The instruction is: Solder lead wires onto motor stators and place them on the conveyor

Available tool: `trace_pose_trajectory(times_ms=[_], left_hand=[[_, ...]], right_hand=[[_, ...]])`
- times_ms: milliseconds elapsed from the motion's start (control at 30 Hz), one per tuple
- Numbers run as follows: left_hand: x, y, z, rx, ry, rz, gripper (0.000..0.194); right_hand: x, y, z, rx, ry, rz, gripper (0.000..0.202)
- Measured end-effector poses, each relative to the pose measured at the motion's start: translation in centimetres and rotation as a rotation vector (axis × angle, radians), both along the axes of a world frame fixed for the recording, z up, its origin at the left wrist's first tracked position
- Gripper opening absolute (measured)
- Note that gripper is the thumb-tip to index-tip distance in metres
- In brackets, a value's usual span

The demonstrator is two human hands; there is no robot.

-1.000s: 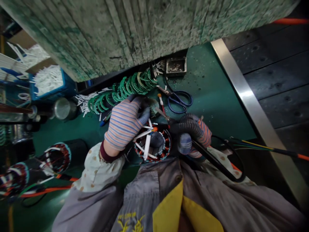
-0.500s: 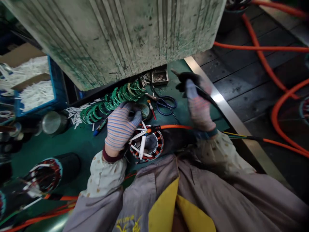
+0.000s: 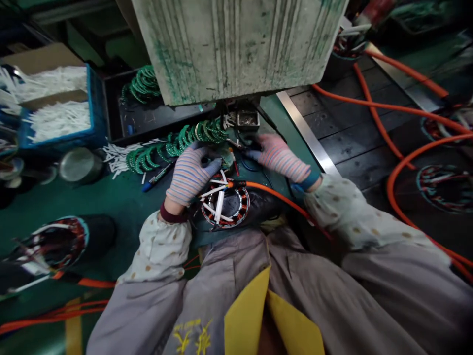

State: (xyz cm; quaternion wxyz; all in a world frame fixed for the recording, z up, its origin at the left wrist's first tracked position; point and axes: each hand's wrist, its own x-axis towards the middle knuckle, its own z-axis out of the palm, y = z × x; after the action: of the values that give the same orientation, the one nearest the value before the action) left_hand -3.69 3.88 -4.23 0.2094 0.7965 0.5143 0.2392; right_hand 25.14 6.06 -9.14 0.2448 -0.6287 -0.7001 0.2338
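On the green bench (image 3: 133,197), close to the grey jacket (image 3: 218,271): wound stator (image 3: 244,201), open end in view. Across its face, loose white sleeves (image 3: 219,207); off its top edge, orange cable (image 3: 281,195) running R. Just up-L of the stator, L hand (image 3: 190,172), gloved, thumb and forefinger curved apart w/ gap btwn. Up-R of it, R hand (image 3: 281,158), gloved, reaching by dark tools; fingertips blurred, so can't tell if spread or pinching, maybe on scissors. Beyond the stator, near the hands: red brush (image 3: 235,162), row of green dotted strips (image 3: 195,133), small metal tray (image 3: 248,120). Farther L of it: blue marker (image 3: 157,178), round tin (image 3: 80,166), blue bin (image 3: 99,118) w/ white tubes (image 3: 61,118). Well down-L, 2nd wound core (image 3: 86,236) lying on its side.
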Motion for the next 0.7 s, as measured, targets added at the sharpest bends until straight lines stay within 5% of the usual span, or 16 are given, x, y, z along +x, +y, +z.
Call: trace_pose_trajectory(times_ms=[167, 333, 567, 700], left_hand=[[0.2, -1.0, 0.7, 0.043, -0.25, 0.004, 0.023], [0.0, -2.0, 0.7, -0.038, -0.491, 0.025, 0.023], [-0.1, -2.1, -0.6, -0.032, -0.66, -0.018, 0.028], [0.0, -2.2, -0.7, 0.02, -0.671, -0.021, 0.028]], right_hand=[[1.1, -4.1, 2.3, -0.287, -0.413, 0.151, 0.05], [0.7, -6.8, 5.2, -0.071, -0.233, 0.204, 0.068], [-3.4, -8.8, 9.7, -0.099, -0.593, 0.29, 0.063], [-4.3, -9.0, 10.4, -0.128, -0.7, 0.259, 0.061]])
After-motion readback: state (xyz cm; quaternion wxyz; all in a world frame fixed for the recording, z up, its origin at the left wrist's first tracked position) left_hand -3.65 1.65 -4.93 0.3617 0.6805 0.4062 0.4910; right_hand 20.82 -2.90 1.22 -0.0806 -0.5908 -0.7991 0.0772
